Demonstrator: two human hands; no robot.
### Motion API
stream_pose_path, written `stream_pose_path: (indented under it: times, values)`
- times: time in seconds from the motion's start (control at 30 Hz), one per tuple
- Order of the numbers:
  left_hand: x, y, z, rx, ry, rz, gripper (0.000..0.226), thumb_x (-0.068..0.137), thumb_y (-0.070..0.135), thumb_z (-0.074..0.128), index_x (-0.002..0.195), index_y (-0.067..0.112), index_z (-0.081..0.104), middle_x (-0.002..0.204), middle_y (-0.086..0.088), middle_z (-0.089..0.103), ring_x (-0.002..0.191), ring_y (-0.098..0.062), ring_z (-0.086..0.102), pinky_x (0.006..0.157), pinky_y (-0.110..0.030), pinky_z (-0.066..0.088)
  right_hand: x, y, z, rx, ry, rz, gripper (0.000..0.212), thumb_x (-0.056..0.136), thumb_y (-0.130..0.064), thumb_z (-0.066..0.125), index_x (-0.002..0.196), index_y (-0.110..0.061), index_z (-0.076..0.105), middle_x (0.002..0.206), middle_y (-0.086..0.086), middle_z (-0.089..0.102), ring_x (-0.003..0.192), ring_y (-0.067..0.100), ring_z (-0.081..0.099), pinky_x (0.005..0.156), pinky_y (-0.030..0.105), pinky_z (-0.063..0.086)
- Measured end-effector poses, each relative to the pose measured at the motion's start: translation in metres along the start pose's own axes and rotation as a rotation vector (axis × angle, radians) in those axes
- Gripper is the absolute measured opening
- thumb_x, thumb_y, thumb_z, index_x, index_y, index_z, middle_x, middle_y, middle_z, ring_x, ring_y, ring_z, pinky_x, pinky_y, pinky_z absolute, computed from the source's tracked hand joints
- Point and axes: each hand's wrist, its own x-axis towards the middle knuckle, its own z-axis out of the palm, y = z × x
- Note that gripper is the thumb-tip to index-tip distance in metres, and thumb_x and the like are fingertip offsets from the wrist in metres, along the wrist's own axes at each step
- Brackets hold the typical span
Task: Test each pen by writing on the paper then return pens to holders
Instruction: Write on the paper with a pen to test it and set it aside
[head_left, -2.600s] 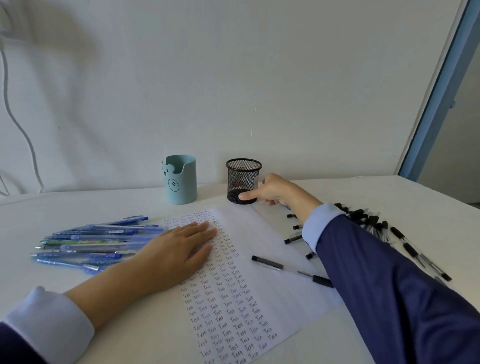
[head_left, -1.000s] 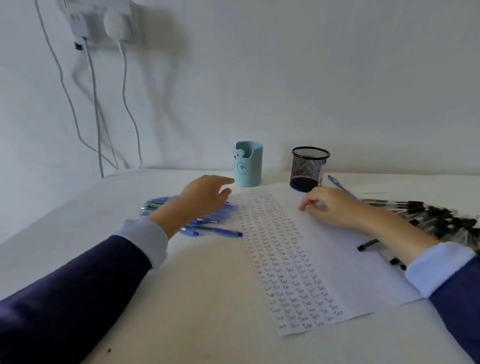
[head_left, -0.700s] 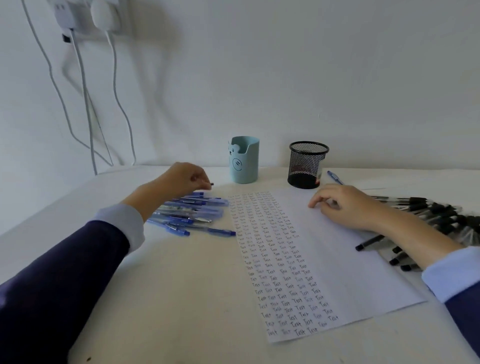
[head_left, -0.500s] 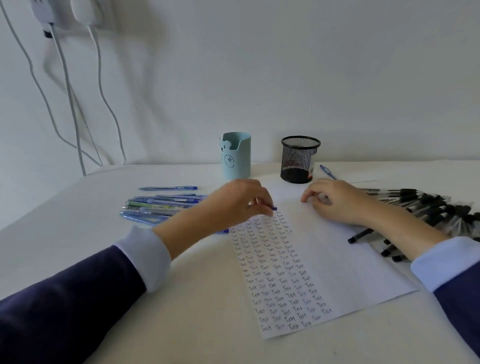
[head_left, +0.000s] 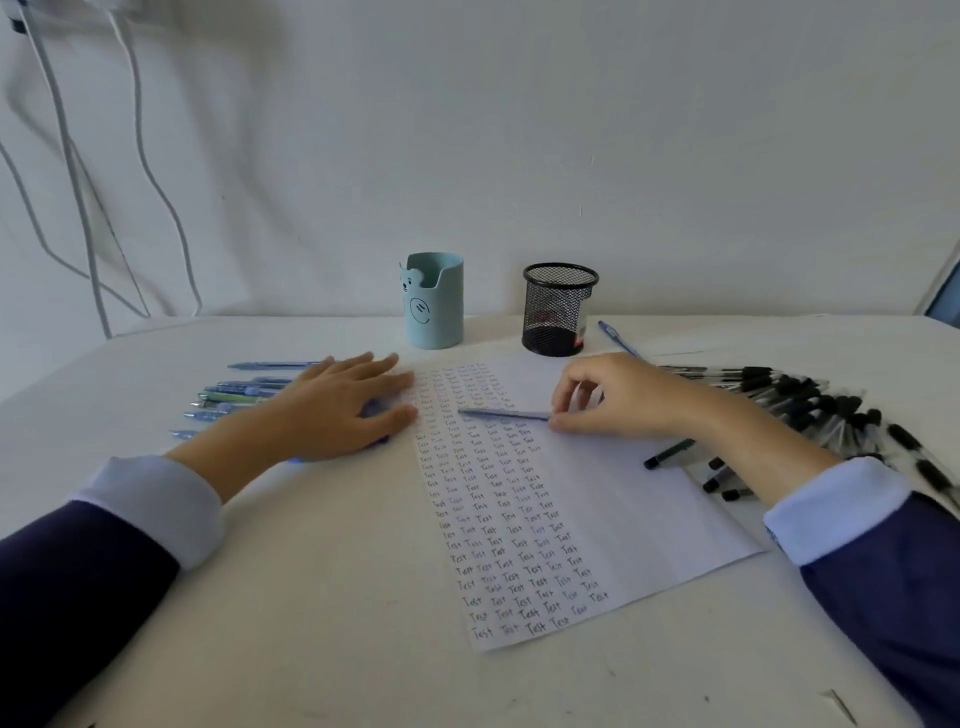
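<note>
A white paper (head_left: 613, 499) covered in rows of the written word "Test" lies in the middle of the table. On its upper part a blue pen (head_left: 504, 414) lies flat, and my right hand (head_left: 618, 397) pinches its right end with thumb and fingers. My left hand (head_left: 337, 410) rests flat, fingers straight, across the paper's left edge and the nearest blue pens (head_left: 234, 397). Behind the paper stand a light-blue holder (head_left: 434, 301) and a black mesh holder (head_left: 558, 309); no pens stick out of either.
Several black-capped pens (head_left: 810, 405) fan out on the table at the right, partly behind my right forearm. One blue pen (head_left: 615, 338) lies right of the mesh holder. White cables (head_left: 78, 197) hang down the wall at the left.
My left hand carried a blue pen from the left pile onto the paper, let go and flattened at the paper's edge. My right hand now pinches that pen.
</note>
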Motion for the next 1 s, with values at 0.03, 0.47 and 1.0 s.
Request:
stream_pose_path:
  times: [0.03,0.47,1.0]
  values:
    - [0.001,-0.004,0.0,0.007,0.001,-0.009,0.102,0.062,0.091,-0.008,0.151,0.046,0.011,0.161,0.014,0.006,0.149,-0.011,0.005,0.121,-0.039,0.001,0.0,0.001,-0.003,0.123,0.025,0.005,0.014,0.083,-0.031,0.076,0.086,-0.024,0.065,0.088,-0.005,0.069,0.073,0.002,0.062,0.071,0.026,0.052]
    - [0.002,-0.013,-0.003,0.006,0.037,-0.195,0.107,0.058,0.094,-0.006,0.149,0.045,0.021,0.157,0.013,0.028,0.14,-0.026,0.026,0.115,-0.045,0.013,0.009,-0.019,-0.001,1.668,0.092,0.235,0.022,0.103,-0.042,0.04,0.107,-0.031,0.059,0.075,0.006,0.056,0.068,0.022,0.061,0.08,0.051,0.055]
    - [-0.01,0.032,-0.003,-0.051,0.215,-0.004,0.095,0.073,0.085,-0.005,0.153,0.037,0.015,0.161,0.013,0.015,0.147,-0.013,0.014,0.119,-0.041,0.01,0.002,-0.043,0.0,1.467,-0.022,0.187,0.059,0.086,-0.058,0.052,0.116,-0.008,0.06,0.041,-0.006,0.028,0.039,0.009,0.025,0.045,0.022,0.03]
